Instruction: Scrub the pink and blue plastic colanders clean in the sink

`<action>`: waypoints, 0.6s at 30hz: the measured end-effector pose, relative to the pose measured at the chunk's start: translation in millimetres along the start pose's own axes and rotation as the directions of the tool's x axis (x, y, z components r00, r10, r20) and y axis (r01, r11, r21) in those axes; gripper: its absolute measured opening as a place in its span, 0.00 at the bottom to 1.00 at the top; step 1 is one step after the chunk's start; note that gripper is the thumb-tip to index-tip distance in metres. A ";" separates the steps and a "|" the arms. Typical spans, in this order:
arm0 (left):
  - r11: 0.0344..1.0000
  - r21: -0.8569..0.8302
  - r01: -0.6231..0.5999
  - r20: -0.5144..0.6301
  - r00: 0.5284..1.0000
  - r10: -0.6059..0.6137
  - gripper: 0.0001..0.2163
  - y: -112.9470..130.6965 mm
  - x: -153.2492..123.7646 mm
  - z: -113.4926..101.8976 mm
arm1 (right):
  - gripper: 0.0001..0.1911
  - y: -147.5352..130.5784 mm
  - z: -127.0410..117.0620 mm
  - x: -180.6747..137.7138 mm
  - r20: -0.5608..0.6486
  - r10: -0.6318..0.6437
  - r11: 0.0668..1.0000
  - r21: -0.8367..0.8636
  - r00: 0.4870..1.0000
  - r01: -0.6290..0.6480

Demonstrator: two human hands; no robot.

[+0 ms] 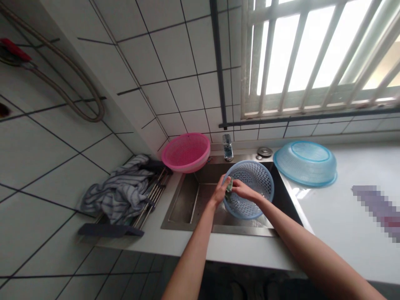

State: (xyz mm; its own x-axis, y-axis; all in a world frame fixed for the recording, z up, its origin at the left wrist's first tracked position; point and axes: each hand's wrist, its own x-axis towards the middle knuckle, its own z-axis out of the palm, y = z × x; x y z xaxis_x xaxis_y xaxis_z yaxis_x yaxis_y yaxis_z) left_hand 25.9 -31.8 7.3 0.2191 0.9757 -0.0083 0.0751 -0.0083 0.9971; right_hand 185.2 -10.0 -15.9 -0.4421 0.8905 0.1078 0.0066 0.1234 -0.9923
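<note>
Over the steel sink (184, 204) I hold a light blue perforated basket (254, 179), tilted so its inside faces me. My left hand (220, 191) grips the basket's left rim. My right hand (242, 190) is closed on a small green scrub pad (229, 184) and presses it against the inside of the basket near the left rim. The two hands almost touch. A chrome tap (228, 148) stands just behind the basket.
A pink perforated basket (186, 152) rests on the sink's back left corner. A larger blue basket (306, 162) lies upside down on the white counter at the right. A striped cloth (120, 189) lies on a drying rack (150, 200) to the left. Tiled walls and a barred window stand behind.
</note>
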 end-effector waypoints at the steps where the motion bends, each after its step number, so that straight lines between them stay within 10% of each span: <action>1: 1.000 -0.010 -0.004 0.007 1.000 0.004 0.31 1.9 -0.7 0.5 | 0.11 -2.2 -0.4 0.9 -0.096 -0.016 1.000 0.003 0.995 0.016; 6: 1.000 0.008 0.020 0.076 0.997 -0.021 0.31 10.2 -2.8 8.1 | 0.13 -11.2 -21.3 3.7 -0.498 -0.054 0.998 -0.016 0.866 0.054; 13: 0.999 0.014 0.035 0.006 0.999 -0.035 0.33 -2.3 -0.4 -1.3 | 0.10 -4.2 -2.3 -5.3 0.153 0.029 0.999 0.015 0.988 -0.032; 18: 1.000 0.009 -0.018 0.064 0.998 0.017 0.32 0.3 3.2 -0.1 | 0.12 -2.3 -8.3 -0.9 -0.129 -0.034 0.999 -0.018 0.991 0.032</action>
State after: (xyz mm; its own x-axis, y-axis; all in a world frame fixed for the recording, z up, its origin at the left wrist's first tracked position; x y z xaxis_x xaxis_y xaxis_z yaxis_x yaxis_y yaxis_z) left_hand 26.5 -28.6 7.6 0.2822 0.9593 0.0038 0.0800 -0.0275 0.9964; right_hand 193.0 -7.5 -13.2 -0.3230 0.9346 0.1488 0.0080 0.1600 -0.9871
